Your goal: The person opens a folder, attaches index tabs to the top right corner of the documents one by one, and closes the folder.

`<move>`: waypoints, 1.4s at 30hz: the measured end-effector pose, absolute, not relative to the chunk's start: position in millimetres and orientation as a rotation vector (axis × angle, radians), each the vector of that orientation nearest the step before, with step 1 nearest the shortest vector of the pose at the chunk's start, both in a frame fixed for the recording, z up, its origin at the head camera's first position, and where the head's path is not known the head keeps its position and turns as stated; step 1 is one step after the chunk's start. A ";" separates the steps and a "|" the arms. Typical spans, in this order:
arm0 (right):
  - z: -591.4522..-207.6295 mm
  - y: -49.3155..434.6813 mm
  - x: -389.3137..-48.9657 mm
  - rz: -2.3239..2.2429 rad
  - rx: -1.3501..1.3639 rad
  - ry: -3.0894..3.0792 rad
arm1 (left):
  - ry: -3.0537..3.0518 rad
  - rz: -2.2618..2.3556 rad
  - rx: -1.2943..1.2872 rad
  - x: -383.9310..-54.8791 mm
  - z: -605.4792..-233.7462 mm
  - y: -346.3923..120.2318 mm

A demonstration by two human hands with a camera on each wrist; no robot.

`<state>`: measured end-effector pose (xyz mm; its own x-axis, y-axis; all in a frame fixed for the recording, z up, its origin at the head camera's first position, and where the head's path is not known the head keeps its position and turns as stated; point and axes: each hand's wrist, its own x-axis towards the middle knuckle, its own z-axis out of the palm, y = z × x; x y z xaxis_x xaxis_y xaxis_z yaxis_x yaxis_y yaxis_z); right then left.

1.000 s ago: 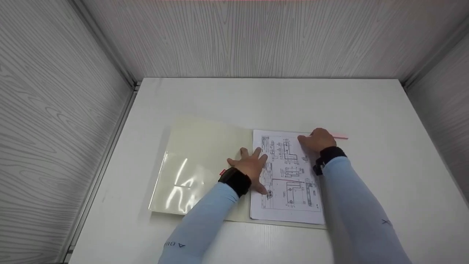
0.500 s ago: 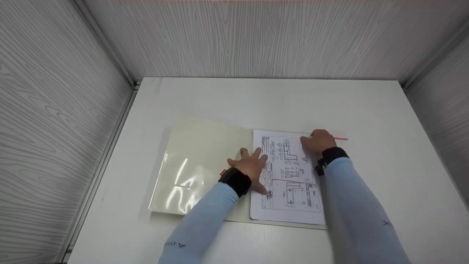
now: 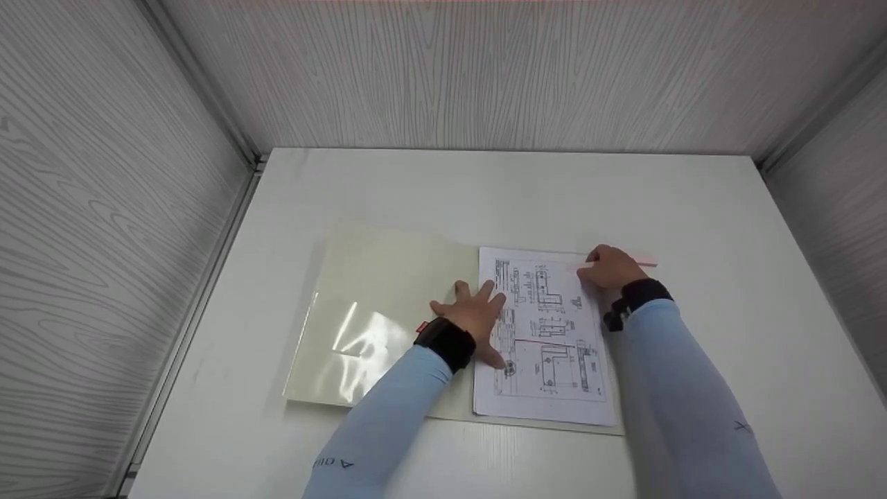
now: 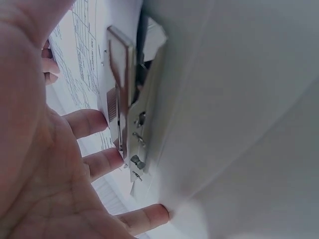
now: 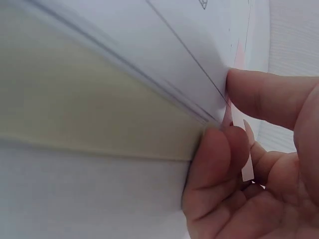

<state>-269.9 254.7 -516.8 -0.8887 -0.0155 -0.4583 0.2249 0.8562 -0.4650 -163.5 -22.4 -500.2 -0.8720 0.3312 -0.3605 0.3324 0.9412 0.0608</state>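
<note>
A cream file folder [image 3: 388, 270] lies spread out on the white table, with a stack of technical drawing sheets [image 3: 547, 409] on its right half. My left hand [image 3: 475, 315] rests with spread fingers across the sheets' left edge. Beside its fingers, the left wrist view shows the folder's metal clip [image 4: 119, 64]. At the sheets' upper right edge, my right hand [image 3: 610, 267] pinches a translucent pink strip [image 3: 646, 262] with a red end. Its thumb lies on the top sheet in the right wrist view, and curled fingers sit at the paper's edge. The strip's middle is hidden by the hand.
Grey wood-grain panels [image 3: 443, 76] stand behind the table [image 3: 443, 187] and along both sides. The folder's left cover [image 3: 346, 374] is glossy and reflects light. Black wristbands [image 3: 447, 343] and light blue sleeves cover both forearms.
My right hand has slid a little to the right along the strip, and a pink part now shows on the sheet left of the thumb. The left hand stays in place.
</note>
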 end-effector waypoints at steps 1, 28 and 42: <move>-516.8 254.6 -269.8 -0.722 0.150 2.575 | 2.725 -0.004 0.479 -163.1 -499.8 -22.6; -495.3 247.9 -228.4 -0.663 0.154 2.803 | 2.724 0.018 0.492 -161.6 -497.1 -12.6; -514.0 223.2 -183.2 -0.449 -0.139 2.896 | 2.712 0.064 0.489 -159.9 -506.7 -14.9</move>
